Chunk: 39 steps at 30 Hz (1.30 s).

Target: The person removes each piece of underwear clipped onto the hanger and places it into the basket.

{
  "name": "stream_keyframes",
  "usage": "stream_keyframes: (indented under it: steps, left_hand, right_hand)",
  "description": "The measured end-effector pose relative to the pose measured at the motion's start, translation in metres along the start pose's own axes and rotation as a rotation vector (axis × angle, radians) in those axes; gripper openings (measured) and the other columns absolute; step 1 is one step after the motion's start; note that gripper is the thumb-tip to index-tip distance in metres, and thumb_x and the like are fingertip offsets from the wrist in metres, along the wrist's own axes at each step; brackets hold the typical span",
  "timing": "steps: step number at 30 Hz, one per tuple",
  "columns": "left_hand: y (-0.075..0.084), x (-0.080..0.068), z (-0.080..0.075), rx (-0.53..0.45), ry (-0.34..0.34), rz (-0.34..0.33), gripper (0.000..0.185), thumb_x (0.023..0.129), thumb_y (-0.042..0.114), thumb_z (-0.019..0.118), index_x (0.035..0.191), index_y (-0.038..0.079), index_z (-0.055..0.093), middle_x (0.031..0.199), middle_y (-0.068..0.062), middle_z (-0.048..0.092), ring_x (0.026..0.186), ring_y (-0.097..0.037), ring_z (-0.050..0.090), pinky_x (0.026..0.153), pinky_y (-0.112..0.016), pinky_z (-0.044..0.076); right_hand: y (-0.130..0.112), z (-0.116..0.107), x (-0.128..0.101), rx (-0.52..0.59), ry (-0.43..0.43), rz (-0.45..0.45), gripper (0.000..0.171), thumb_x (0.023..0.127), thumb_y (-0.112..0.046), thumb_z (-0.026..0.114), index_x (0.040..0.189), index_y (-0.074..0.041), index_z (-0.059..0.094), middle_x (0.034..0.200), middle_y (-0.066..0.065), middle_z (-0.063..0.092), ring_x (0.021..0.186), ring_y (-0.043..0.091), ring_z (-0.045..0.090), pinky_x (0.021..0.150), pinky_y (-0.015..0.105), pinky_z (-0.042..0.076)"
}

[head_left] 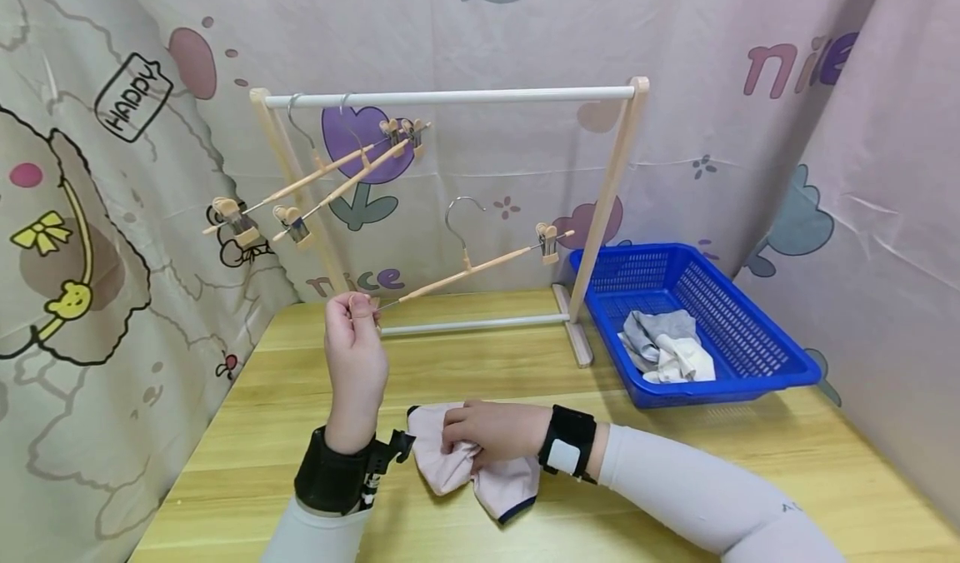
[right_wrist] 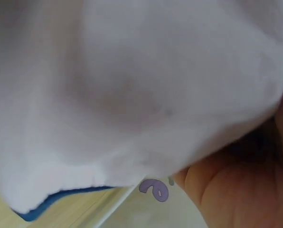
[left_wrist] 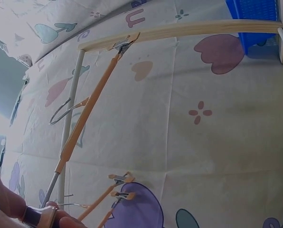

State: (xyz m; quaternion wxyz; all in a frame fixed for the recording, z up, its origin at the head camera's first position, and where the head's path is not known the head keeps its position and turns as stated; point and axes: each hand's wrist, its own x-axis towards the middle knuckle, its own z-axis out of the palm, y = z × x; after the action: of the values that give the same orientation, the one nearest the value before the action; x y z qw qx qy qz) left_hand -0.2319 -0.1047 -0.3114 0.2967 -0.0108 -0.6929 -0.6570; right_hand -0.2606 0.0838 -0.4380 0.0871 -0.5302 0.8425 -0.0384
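Note:
My left hand (head_left: 354, 313) is raised above the table and pinches the clip at one end of a wooden clip hanger (head_left: 480, 265), held free of the rack with its metal hook (head_left: 461, 213) up. In the left wrist view the fingertips (left_wrist: 18, 209) squeeze that clip and the hanger (left_wrist: 87, 118) runs away up the frame. My right hand (head_left: 487, 430) rests on the table and grips a pale pink sock with a dark cuff (head_left: 468, 471). The right wrist view is filled by the pink sock (right_wrist: 132, 95).
A wooden rack with a white rail (head_left: 450, 97) stands at the back of the table (head_left: 750, 480); two more clip hangers (head_left: 330, 180) hang at its left end. A blue basket (head_left: 757, 330) with grey and white socks (head_left: 667, 346) sits at the right. Printed cloth walls surround the table.

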Motion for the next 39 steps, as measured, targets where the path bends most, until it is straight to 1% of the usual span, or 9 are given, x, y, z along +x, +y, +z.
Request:
stream_keyframes:
  steps: [4,6,10,14,21,28,31,35,39]
  left_hand:
    - [-0.001,0.001,0.000,-0.004,-0.005,0.001,0.023,0.113,0.019,0.036,0.108,-0.001,0.047,0.092,-0.002,0.047,0.084,-0.009,0.047,0.075,-0.022,0.038]
    - [-0.001,0.001,0.000,-0.005,-0.005,0.003,0.024,0.113,0.020,0.036,0.108,-0.001,0.047,0.092,-0.002,0.047,0.083,-0.009,0.047,0.075,-0.022,0.037]
    - [-0.001,0.001,0.000,-0.002,0.005,0.003,0.024,0.113,0.019,0.035,0.108,0.000,0.048,0.092,-0.003,0.048,0.081,-0.010,0.046,0.074,-0.022,0.036]
    - [-0.002,0.001,-0.001,-0.002,0.012,-0.004,0.024,0.113,0.019,0.035,0.108,0.000,0.048,0.092,-0.002,0.048,0.081,-0.011,0.046,0.073,-0.022,0.036]
    - [-0.001,0.002,0.000,-0.032,0.015,-0.011,0.024,0.113,0.018,0.035,0.108,-0.001,0.048,0.094,-0.002,0.048,0.084,-0.009,0.047,0.077,-0.021,0.038]
    - [0.000,0.003,-0.001,-0.050,0.029,-0.022,0.023,0.113,0.018,0.035,0.110,0.001,0.050,0.097,-0.003,0.049,0.087,-0.008,0.050,0.080,-0.020,0.040]
    - [-0.001,0.004,-0.001,-0.057,0.035,-0.027,0.024,0.113,0.018,0.035,0.111,0.000,0.049,0.099,-0.005,0.050,0.089,-0.010,0.051,0.081,-0.020,0.040]
    - [-0.001,0.005,-0.002,-0.054,0.037,-0.026,0.025,0.113,0.019,0.035,0.112,-0.002,0.048,0.097,-0.003,0.049,0.085,-0.010,0.050,0.078,-0.021,0.040]
    - [-0.001,0.005,-0.003,-0.072,0.040,-0.029,0.024,0.113,0.019,0.035,0.112,-0.001,0.048,0.095,-0.002,0.049,0.083,-0.011,0.050,0.075,-0.021,0.039]
  right_hand:
    - [-0.001,-0.001,-0.001,-0.012,0.006,0.001,0.037,0.086,-0.006,0.080,0.118,-0.022,0.070,0.119,-0.009,0.066,0.108,0.004,0.060,0.098,0.013,0.045]
    - [-0.001,-0.004,-0.002,-0.012,0.007,0.001,0.037,0.086,-0.001,0.078,0.116,-0.021,0.071,0.115,-0.009,0.069,0.107,0.003,0.063,0.096,0.012,0.046]
    - [-0.003,-0.007,-0.005,-0.027,0.004,0.008,0.032,0.087,0.000,0.076,0.112,-0.020,0.071,0.107,-0.010,0.072,0.098,-0.001,0.065,0.088,0.009,0.047]
    - [-0.005,-0.009,-0.010,-0.037,-0.002,0.014,0.022,0.091,-0.002,0.073,0.105,-0.018,0.067,0.096,-0.010,0.069,0.086,-0.002,0.059,0.077,0.008,0.045]
    - [-0.011,-0.014,-0.019,-0.006,0.031,0.045,0.017,0.094,-0.007,0.073,0.104,-0.018,0.065,0.093,-0.010,0.067,0.085,0.000,0.058,0.077,0.011,0.046]
    - [-0.013,-0.023,-0.030,-0.019,0.140,0.032,0.020,0.093,-0.005,0.071,0.108,-0.017,0.064,0.094,-0.006,0.066,0.086,0.004,0.059,0.076,0.014,0.048]
    - [-0.012,-0.029,-0.036,0.005,0.187,0.034,0.020,0.094,-0.004,0.070,0.109,-0.015,0.064,0.094,-0.004,0.065,0.087,0.004,0.058,0.078,0.016,0.049]
    - [-0.010,-0.037,-0.045,0.038,0.259,0.031,0.022,0.094,-0.002,0.070,0.111,-0.014,0.065,0.096,-0.004,0.064,0.090,0.005,0.058,0.081,0.017,0.051]
    - [-0.007,-0.045,-0.054,0.025,0.340,0.028,0.025,0.093,-0.003,0.073,0.114,-0.012,0.065,0.100,-0.001,0.066,0.093,0.009,0.061,0.083,0.021,0.054]
